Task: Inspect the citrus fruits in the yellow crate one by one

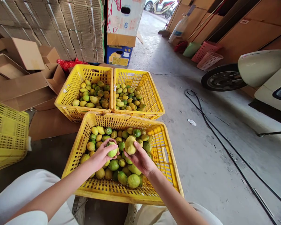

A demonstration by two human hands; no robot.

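My left hand (109, 150) is closed around a light green lemon (112, 150), its fingers wrapped over the far side. In my right hand (140, 157) a yellow lemon (130, 145) is gripped between thumb and fingers. Both fruits are held above the near yellow crate (173, 162), which contains many green and yellow lemons (122, 178). Two more yellow crates stand beyond it, side by side: the far left crate (69, 82) and the far right crate (154, 93). Each of those has a layer of lemons in it.
Loose cardboard boxes (25, 90) and a tipped yellow crate (8, 131) lie at left. Stacked flattened cartons (61, 28) and a white box (123, 18) rise behind. A black cable (208, 122) runs over the floor toward a vehicle (267, 78) on the right.
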